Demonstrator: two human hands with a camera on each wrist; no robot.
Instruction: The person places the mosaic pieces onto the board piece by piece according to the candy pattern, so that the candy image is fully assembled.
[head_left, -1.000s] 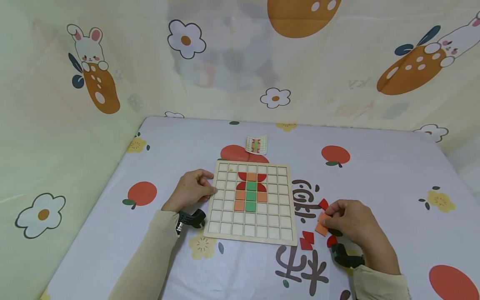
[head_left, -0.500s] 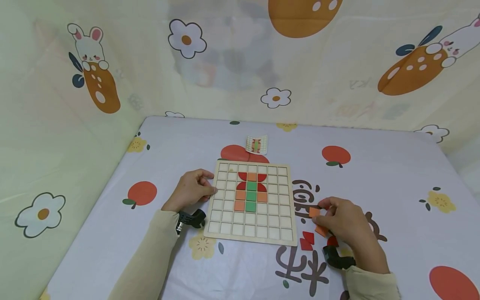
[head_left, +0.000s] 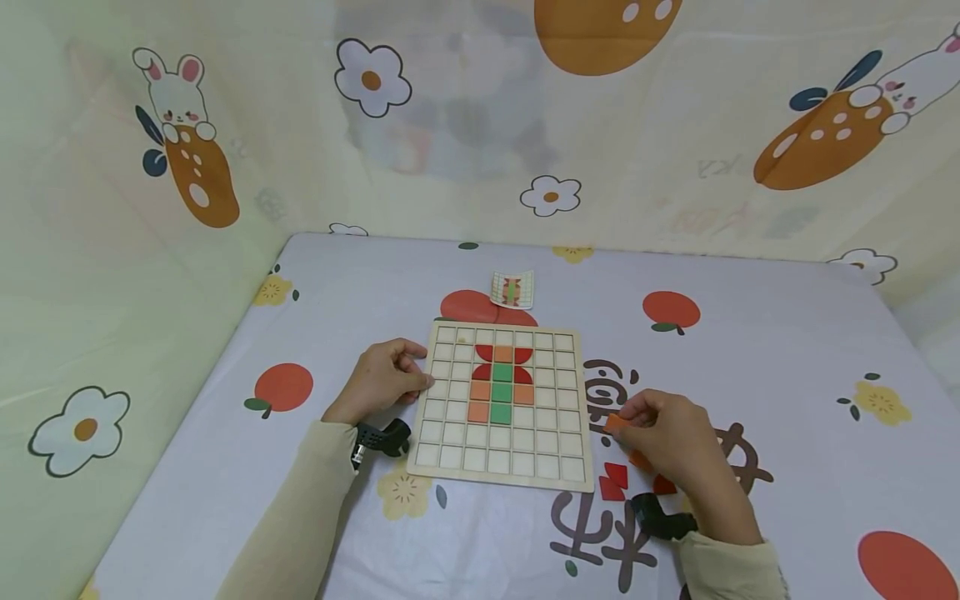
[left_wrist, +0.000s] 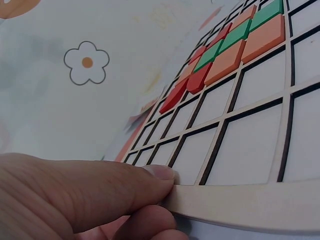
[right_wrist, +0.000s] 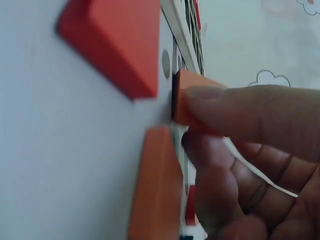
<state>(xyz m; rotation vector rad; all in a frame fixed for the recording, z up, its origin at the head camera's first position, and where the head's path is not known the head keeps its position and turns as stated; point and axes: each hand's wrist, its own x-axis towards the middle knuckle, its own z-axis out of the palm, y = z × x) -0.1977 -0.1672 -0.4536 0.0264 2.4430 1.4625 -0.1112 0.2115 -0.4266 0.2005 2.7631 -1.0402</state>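
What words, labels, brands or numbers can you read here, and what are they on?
Nothing I can quote reliably.
Tablecloth: brown stylised characters, partly covered by the right hand; unreadable to me.
Backdrop: lettering too faint to read.
Board and picture card: no readable words.

A white cloth printed with red fruit, yellow flowers and brown lettering covers the table. A wooden grid board lies flat on it, with a small pattern card near its far edge. To the board's right lie two red tiles close together, an orange tile and another red piece.
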